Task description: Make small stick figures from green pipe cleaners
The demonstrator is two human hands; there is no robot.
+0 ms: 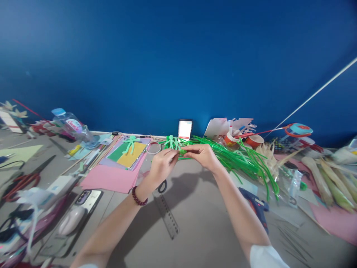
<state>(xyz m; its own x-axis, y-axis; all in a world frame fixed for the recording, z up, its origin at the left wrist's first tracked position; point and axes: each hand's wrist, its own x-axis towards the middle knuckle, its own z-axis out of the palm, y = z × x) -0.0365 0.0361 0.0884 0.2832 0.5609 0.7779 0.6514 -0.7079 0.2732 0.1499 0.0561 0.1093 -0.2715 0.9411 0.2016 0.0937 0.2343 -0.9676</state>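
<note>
My left hand (162,163), with a dark red bead bracelet (139,196) at its wrist, and my right hand (205,155) meet near the middle of the view. Between their fingertips is a small green piece (182,152), pinched by both. Just behind my left fingers stands a light green figure (172,141) with thin limbs. A similar green figure (129,144) lies on green and yellow sheets to the left. Long green stems (237,160) spread out behind and right of my right hand. A lit phone screen (185,129) leans at the wall.
A clear ruler (168,217) and scissor handle (162,186) lie below my hands. Pink paper (111,178), a bottle (74,124), red-handled scissors (23,184) and a phone (86,201) are left. A dark blue tool (255,208), paper cups (254,140) and husks (334,182) are right.
</note>
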